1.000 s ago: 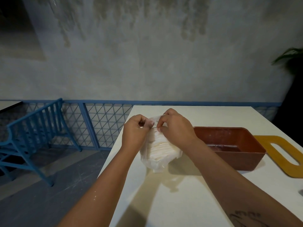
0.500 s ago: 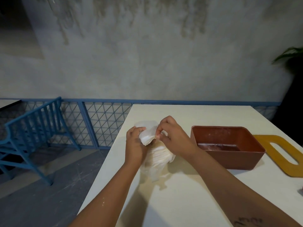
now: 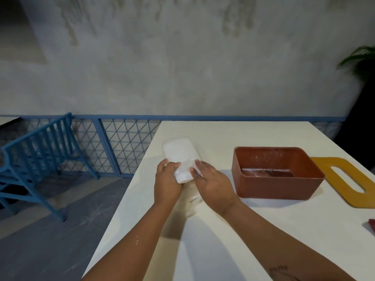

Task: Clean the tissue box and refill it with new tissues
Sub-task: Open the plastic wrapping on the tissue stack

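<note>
White table (image 3: 223, 246): tissue pack (image 3: 180, 155) long axis pointing away; left grip (image 3: 167, 185) clasps it, right grip (image 3: 213, 187) seemingly flat.

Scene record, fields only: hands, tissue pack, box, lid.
left hand: grips near end of tissue pack
right hand: fingers fairly straight, against pack's side
tissue pack: white, clear wrap
tissue box: red-brown, open, no tissues inside, right of hands
lid: yellow, slotted, flat on table, right of box
</note>
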{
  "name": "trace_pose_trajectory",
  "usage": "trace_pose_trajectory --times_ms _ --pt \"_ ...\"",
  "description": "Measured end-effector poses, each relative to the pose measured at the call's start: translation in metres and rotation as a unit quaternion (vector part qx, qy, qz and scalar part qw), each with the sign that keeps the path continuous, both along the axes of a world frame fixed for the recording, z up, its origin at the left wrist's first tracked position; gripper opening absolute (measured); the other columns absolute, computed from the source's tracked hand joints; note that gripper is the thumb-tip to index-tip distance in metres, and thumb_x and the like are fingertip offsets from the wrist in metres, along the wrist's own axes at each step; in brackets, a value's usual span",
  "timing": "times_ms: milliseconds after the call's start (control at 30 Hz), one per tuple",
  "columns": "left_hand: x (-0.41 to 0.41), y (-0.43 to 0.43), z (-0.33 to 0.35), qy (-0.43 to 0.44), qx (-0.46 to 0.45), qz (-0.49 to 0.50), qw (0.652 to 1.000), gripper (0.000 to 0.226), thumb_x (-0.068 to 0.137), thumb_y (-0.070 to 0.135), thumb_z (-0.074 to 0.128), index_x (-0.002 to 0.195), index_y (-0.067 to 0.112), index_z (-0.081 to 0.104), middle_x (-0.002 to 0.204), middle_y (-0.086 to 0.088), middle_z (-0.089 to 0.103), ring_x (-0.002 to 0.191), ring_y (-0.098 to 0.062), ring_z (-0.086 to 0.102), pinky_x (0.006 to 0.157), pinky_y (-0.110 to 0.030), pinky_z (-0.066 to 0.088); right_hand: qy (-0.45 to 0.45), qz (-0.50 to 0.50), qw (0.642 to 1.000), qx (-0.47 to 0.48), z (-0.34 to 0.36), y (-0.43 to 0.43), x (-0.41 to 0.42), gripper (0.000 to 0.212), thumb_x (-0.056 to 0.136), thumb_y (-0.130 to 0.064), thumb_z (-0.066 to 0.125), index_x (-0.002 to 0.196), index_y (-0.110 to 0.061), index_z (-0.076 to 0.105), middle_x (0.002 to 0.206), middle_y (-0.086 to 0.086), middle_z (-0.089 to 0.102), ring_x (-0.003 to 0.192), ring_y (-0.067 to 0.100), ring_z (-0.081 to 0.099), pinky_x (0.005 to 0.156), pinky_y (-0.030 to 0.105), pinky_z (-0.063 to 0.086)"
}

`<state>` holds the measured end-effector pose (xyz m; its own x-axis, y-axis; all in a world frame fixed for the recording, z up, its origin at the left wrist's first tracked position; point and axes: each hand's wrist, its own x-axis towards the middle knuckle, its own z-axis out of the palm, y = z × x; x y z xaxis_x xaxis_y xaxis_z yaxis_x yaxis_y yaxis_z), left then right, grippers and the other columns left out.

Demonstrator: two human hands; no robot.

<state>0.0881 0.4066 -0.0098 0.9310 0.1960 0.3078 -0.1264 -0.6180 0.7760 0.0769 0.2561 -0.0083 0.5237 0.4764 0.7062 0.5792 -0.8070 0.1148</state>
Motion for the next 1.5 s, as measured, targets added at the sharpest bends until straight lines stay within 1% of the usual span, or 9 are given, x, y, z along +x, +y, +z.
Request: trace_pose_trajectory --times_ms 67,167,300,400,600,867,1033,1300,1500 --pt "-0.001 -0.002 -0.005 -0.011 0.033 -0.013 0.999 0.039 0.082 0.008 0.062 0.117 0.021 0.055 0.14 0.0 0.037 0.121 -0.012 0.046 0.089 -0.019 0.034 -0.027 0.02 0.999 -0.003 -0.008 -0.007 -0.004 0.027 0.089 -0.001 0.044 0.113 -0.007 0.057 0.117 0.02 0.065 0.102 0.032 0.066 0.075 0.037 0.058" --pt "-0.001 -0.001 -0.012 -0.012 0.082 -0.007 0.997 0.021 0.085 0.022 0.06 0.104 0.031 0.058 0.129 0.006 0.049 0.104 -0.009 0.056 0.09 -0.028 0.044 -0.063 0.03 0.998 -0.005 -0.011 -0.011 -0.013 0.024 0.089 -0.007 0.055 0.112 -0.009 0.06 0.12 0.018 0.064 0.109 0.035 0.063 0.083 0.042 0.054" --pt "-0.005 -0.006 -0.011 -0.006 0.087 -0.019 0.996 0.044 0.084 0.023 0.066 0.123 0.033 0.05 0.145 0.004 0.033 0.12 -0.011 0.046 0.09 -0.011 0.036 -0.079 0.056 0.995 0.023 -0.005 -0.013 -0.025 0.019 0.079 -0.005 0.068 0.098 -0.007 0.069 0.092 0.012 0.069 0.085 0.03 0.064 0.073 0.039 0.056" --pt "-0.008 -0.014 -0.018 -0.018 0.064 -0.023 0.998 0.064 0.079 0.016 0.071 0.135 0.023 0.042 0.149 0.001 0.027 0.136 -0.016 0.028 0.1 -0.018 0.028 -0.027 0.038 0.999 0.017 -0.002 -0.015 -0.029 0.019 0.077 -0.003 0.063 0.095 -0.008 0.069 0.08 0.009 0.064 0.072 0.024 0.06 0.059 0.031 0.052" --pt "-0.012 -0.04 -0.03 0.005 0.019 -0.013 1.0 0.064 0.078 -0.002 0.067 0.136 0.01 0.042 0.151 -0.007 0.023 0.139 -0.026 0.021 0.107 -0.027 0.022 0.127 -0.038 0.991 -0.03 0.005 -0.028 -0.022 0.062 0.048 -0.01 0.087 0.107 -0.01 0.066 0.098 0.015 0.067 0.091 0.031 0.066 0.057 0.03 0.056" --pt "-0.014 -0.048 -0.018 0.051 -0.002 0.07 0.996 0.064 0.084 0.043 0.056 0.14 0.023 0.033 0.148 -0.011 0.03 0.136 -0.028 0.029 0.108 -0.034 0.025 0.123 0.011 0.992 -0.012 0.004 -0.036 -0.049 0.05 0.06 -0.006 0.082 0.108 -0.009 0.069 0.114 0.017 0.067 0.109 0.034 0.063 0.074 0.049 0.058" --pt "-0.013 -0.056 -0.021 0.067 -0.023 0.082 0.994 0.08 0.07 0.048 0.051 0.14 0.016 0.035 0.144 -0.02 0.036 0.132 -0.036 0.032 0.108 -0.046 0.028 0.056 0.055 0.997 0.029 0.012 -0.06 -0.068 0.034 0.081 -0.008 0.044 0.103 -0.011 0.069 0.104 0.011 0.071 0.1 0.027 0.068 0.077 0.038 0.058" --pt "-0.021 -0.073 0.001 0.098 -0.022 0.152 0.983 0.067 0.084 0.038 0.06 0.141 0.019 0.03 0.149 -0.014 0.029 0.134 -0.036 0.031 0.11 -0.053 0.025 0.005 0.091 0.989 0.115 0.035 -0.104 -0.097 0.022 0.082 -0.006 0.06 0.101 -0.01 0.069 0.095 0.007 0.071 0.086 0.022 0.068 0.072 0.031 0.056" --pt "-0.054 -0.094 0.014 0.006 0.115 0.047 0.992 0.096 0.056 0.034 0.087 0.138 0.032 0.036 0.154 -0.001 0.014 0.139 -0.026 0.014 0.111 -0.05 0.015 0.111 0.103 0.943 0.295 0.055 -0.16 -0.089 0.029 0.082 0.002 0.048 0.105 -0.009 0.064 0.095 0.005 0.064 0.089 0.015 0.058 0.081 0.013 0.044"
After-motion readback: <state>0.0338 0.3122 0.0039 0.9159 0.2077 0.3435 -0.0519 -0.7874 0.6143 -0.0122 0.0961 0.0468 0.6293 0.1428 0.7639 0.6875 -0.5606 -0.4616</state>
